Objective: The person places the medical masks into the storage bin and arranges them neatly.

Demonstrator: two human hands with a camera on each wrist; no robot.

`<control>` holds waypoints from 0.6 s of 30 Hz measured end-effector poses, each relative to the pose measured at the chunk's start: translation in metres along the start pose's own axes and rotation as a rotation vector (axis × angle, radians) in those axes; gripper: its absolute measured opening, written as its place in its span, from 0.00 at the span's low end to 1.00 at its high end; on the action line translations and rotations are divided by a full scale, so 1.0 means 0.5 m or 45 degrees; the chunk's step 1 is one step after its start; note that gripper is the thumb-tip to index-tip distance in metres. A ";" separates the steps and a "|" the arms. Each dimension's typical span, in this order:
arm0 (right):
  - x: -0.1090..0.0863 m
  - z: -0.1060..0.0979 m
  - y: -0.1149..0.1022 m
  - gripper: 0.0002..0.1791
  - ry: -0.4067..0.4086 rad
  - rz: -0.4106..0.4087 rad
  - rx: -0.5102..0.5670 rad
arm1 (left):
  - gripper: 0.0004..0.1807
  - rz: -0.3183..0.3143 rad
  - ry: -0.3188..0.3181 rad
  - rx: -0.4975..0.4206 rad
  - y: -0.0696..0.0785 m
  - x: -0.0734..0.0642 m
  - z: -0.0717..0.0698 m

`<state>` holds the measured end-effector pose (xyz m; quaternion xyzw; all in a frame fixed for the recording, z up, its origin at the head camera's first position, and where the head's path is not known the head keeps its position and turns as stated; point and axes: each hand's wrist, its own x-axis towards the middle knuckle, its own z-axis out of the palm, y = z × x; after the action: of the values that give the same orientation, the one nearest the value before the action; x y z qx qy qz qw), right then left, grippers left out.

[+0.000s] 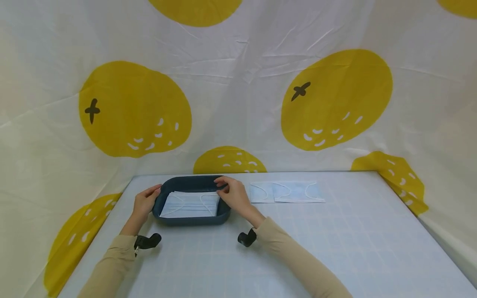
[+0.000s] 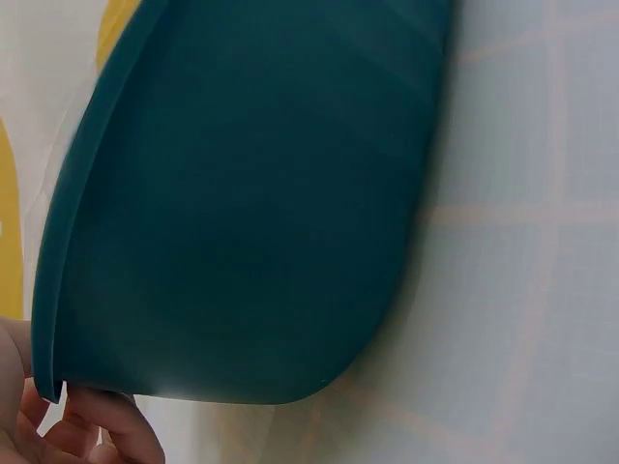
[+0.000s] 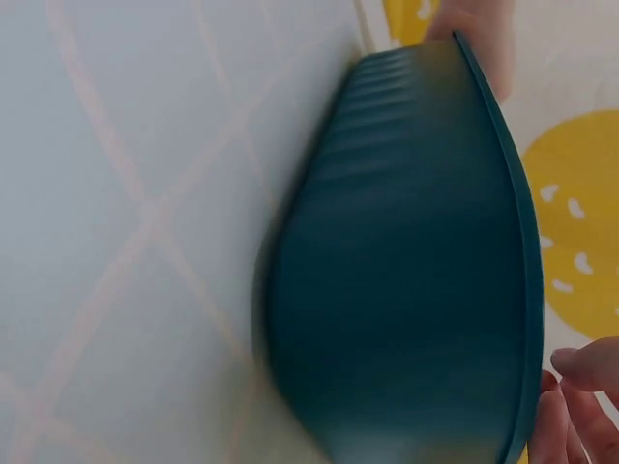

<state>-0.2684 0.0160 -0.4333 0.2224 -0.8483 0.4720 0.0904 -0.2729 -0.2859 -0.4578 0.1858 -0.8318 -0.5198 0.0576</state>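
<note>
A dark teal plastic tray (image 1: 191, 222) with raised sides sits toward the back left of the table. Inside it lies a stack of pale blue disposable face masks (image 1: 190, 205), white ear loops on top. My left hand (image 1: 144, 202) grips the tray's left rim, which passes between its fingers (image 2: 121, 420) in the left wrist view. Over the right rim is my right hand (image 1: 234, 193), its fingers loosely bent and thumb (image 3: 585, 367) close to a fingertip, with nothing visible between them. Right of the tray, two more face masks (image 1: 302, 192) lie flat, partly overlapping.
The table (image 1: 335, 248) has a pale, faintly checked cover. Behind it hangs a white curtain (image 1: 238, 107) printed with large yellow fruit. A black wrist camera (image 1: 148, 241) is strapped to the left wrist, and another camera (image 1: 246, 238) to the right.
</note>
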 end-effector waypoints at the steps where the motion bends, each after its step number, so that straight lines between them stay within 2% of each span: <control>1: -0.001 -0.004 0.001 0.17 0.007 -0.006 -0.002 | 0.23 -0.009 -0.007 -0.004 0.000 0.000 -0.001; 7: -0.010 -0.029 0.004 0.16 0.029 -0.044 0.015 | 0.24 -0.030 -0.074 -0.012 0.007 0.002 -0.012; 14: -0.026 -0.059 0.022 0.16 0.064 -0.083 0.044 | 0.27 -0.065 -0.178 0.046 0.008 0.005 -0.024; 18: -0.035 -0.074 0.036 0.16 0.092 -0.052 0.075 | 0.29 -0.098 -0.243 0.060 0.009 0.008 -0.031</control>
<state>-0.2633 0.0605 -0.4335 0.2249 -0.8256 0.5025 0.1240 -0.2736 -0.2985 -0.4472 0.1688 -0.8377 -0.5174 -0.0463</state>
